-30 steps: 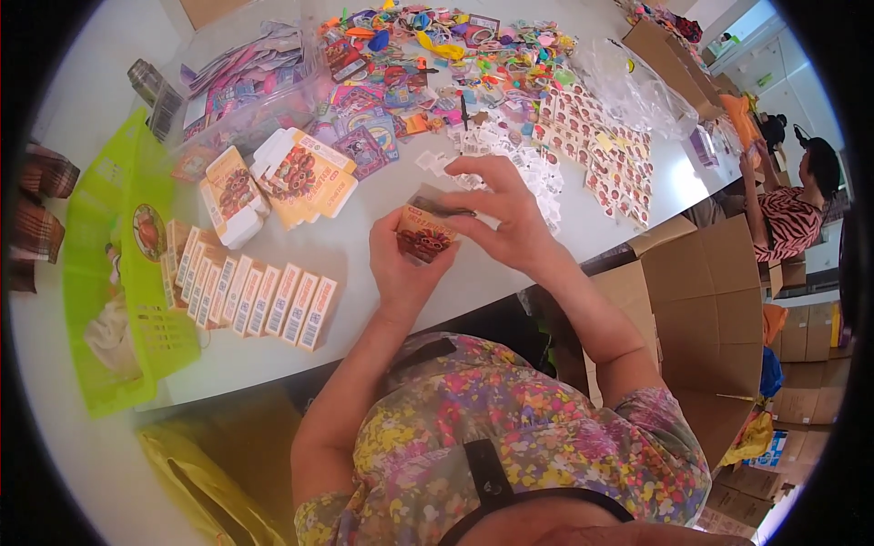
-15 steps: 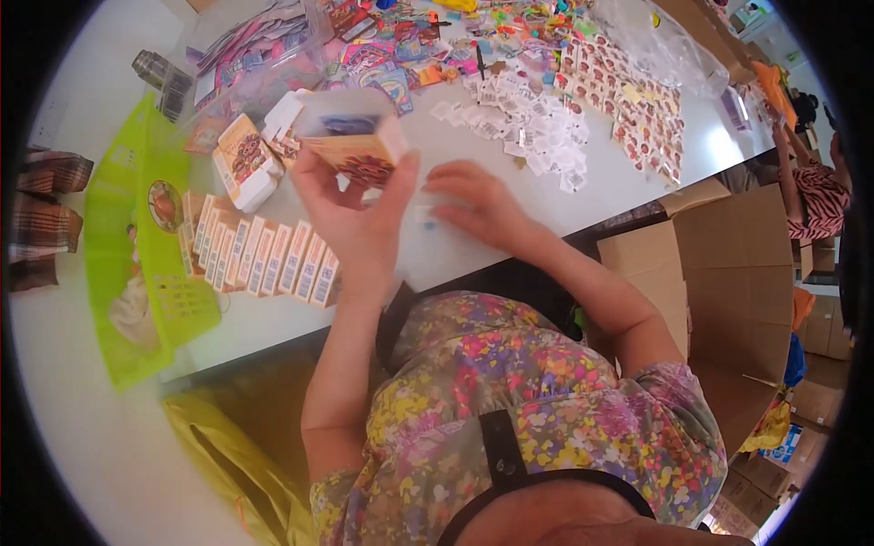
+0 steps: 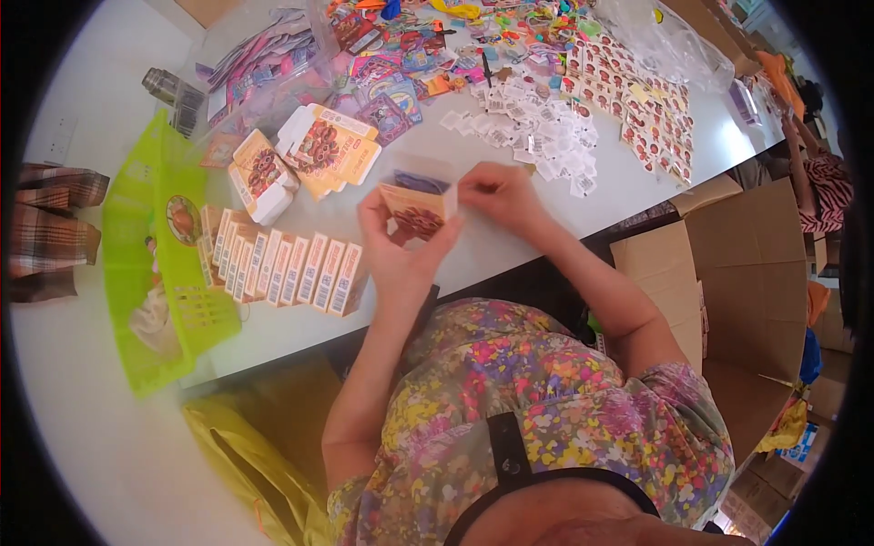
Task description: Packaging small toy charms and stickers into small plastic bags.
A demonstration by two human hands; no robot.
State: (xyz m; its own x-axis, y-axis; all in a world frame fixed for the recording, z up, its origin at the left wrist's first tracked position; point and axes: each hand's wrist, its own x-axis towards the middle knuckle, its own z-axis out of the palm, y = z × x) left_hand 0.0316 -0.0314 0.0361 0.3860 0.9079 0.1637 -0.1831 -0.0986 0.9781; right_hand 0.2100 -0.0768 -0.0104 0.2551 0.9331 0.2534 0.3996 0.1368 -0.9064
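My left hand [image 3: 401, 246] grips a small orange-and-white cardboard box [image 3: 417, 217] with a food picture on its front. The box's top is open, and something dark bluish shows inside. Close to the box's right upper edge is my right hand [image 3: 505, 196], its fingers bent together; whatever they pinch is hidden. Beyond my left hand lie flattened cartons [image 3: 332, 150] of the same print, beside another such carton [image 3: 259, 177]. A leaning row of filled-out boxes [image 3: 291, 268] stands on the table to the left of my left wrist.
A green plastic basket [image 3: 137, 273] stands at the left. Farther back are a clear bin of packets [image 3: 264, 73], scattered colourful small items [image 3: 510, 50], a pile of white labels [image 3: 546, 136] and sticker sheets [image 3: 655, 127]. An open brown carton [image 3: 737, 282] stands at the right.
My left hand has brought the box nearer and to the right, uncovering the flat cartons. My right hand has come up beside the box, its fingers now drawn together.
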